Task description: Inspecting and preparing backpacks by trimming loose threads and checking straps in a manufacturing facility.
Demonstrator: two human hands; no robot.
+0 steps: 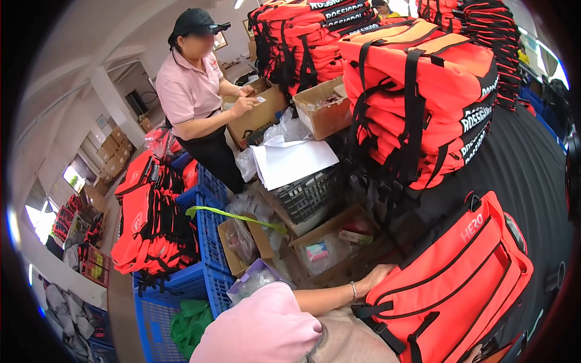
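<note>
A bright red-orange backpack (442, 284) with black zips, straps and buckles lies tilted on the dark work surface in front of me, at the lower right. My left hand (376, 279), a bracelet at its wrist, grips the backpack's left edge; the fingertips are hidden by the bag. Only a sliver of my right hand (474, 353) shows at the lower edge, by the bag's bottom, and its fingers cannot be made out. Black side straps (387, 334) hang off the bag near my lap.
A tall stack of red backpacks (417, 103) stands beyond mine. Open cartons (330, 266), a dark crate (308, 196) topped with white paper (293, 163), and blue crates (212, 236) crowd my left. A co-worker (190, 97) in pink stands there, handling a small item.
</note>
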